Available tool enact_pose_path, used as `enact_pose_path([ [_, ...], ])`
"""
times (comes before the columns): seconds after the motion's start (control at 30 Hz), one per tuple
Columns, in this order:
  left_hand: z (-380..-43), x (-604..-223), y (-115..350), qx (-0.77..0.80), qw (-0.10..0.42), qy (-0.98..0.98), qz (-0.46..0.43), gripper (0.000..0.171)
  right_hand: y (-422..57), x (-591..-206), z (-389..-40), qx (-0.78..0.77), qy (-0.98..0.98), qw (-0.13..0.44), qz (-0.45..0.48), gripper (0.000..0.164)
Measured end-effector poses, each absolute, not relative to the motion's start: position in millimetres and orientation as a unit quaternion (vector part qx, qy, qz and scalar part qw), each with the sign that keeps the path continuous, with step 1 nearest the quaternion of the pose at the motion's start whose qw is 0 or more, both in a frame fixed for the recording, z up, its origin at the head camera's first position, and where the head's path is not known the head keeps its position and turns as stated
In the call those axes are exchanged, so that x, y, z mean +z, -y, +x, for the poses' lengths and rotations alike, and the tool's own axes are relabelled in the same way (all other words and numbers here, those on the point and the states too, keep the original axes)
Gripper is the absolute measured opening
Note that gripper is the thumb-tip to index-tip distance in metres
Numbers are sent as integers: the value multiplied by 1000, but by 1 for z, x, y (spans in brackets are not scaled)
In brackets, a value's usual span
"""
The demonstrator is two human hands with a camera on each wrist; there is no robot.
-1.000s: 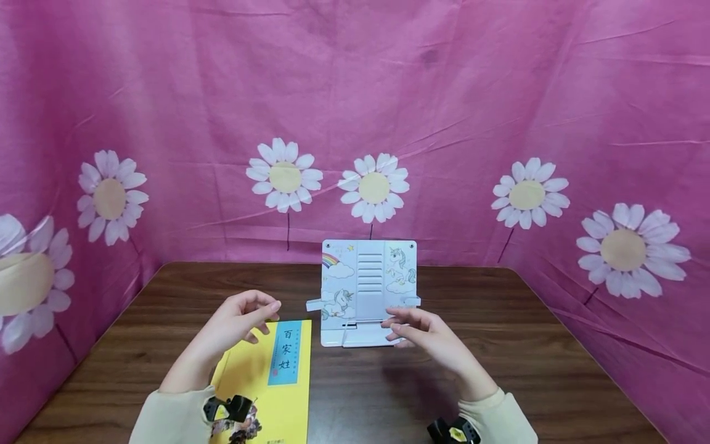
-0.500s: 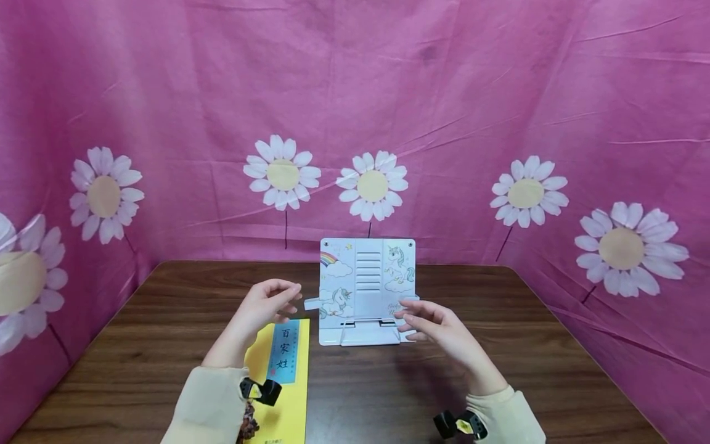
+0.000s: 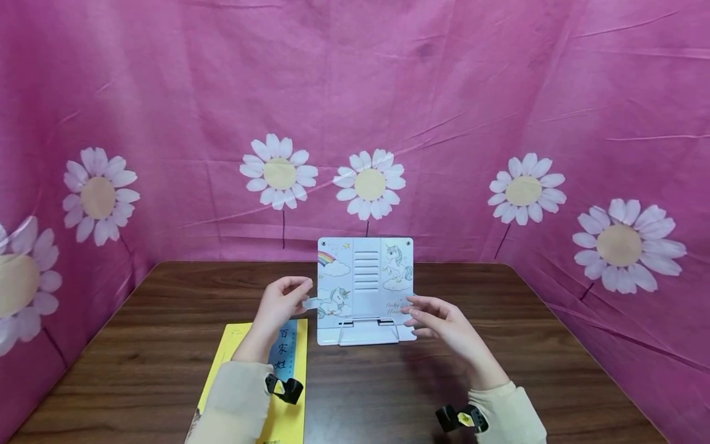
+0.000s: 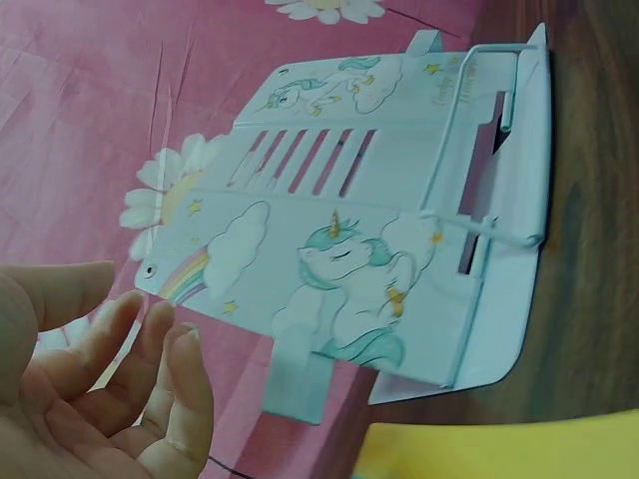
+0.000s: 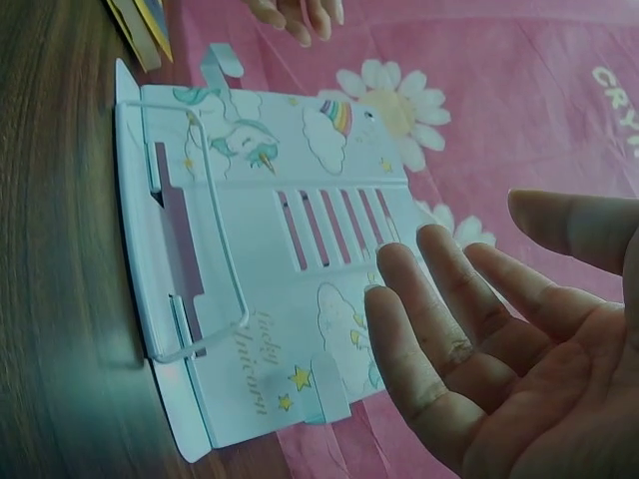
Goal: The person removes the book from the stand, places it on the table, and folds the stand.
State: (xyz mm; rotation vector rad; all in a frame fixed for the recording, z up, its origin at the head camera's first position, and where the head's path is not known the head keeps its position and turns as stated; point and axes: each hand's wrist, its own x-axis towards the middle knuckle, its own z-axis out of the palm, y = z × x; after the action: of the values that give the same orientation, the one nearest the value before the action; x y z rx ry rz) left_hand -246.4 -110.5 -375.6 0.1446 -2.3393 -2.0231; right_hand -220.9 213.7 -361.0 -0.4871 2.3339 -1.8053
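The white unicorn stand (image 3: 366,302) is standing up on the worktop (image 3: 532,345), with brown wood reaching past both its sides. The left hand (image 3: 281,303) is hanging near the stand's left edge, fingers loosely bent, gripping nothing. The right hand (image 3: 444,320) is hanging near the stand's right edge, fingers loose, gripping nothing. A yellow book (image 3: 285,351) is lying left of the stand, nearer the person.

Both hands (image 3: 281,301) (image 3: 444,322) hover in front, well apart, their fingers (image 5: 409,361) loosely bent
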Motion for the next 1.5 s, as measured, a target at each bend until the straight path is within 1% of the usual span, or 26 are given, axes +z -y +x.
enact_pose_path([
  [0.2,-246,-386,106,-668,21,741,62,38,-218,-362,-223,-630,-761,67,-140,51],
  [0.47,-248,-389,106,-670,16,739,76,37,-220,-364,-227,-655,-750,55,-77,52],
  [0.77,-255,-384,110,-677,26,731,86,36,-220,-366,-229,-702,-710,39,-28,42],
  [0.97,-260,-389,108,-668,28,739,78,36,-220,-370,-231,-712,-702,29,-13,40],
  [1.1,-261,-395,107,-669,35,737,89,36,-221,-373,-232,-717,-697,27,-8,41],
  [1.3,-262,-410,107,-671,61,730,114,34,-221,-378,-235,-715,-699,26,9,45],
  [1.5,-265,-423,110,-676,55,726,115,37,-223,-384,-238,-711,-702,27,29,49],
])
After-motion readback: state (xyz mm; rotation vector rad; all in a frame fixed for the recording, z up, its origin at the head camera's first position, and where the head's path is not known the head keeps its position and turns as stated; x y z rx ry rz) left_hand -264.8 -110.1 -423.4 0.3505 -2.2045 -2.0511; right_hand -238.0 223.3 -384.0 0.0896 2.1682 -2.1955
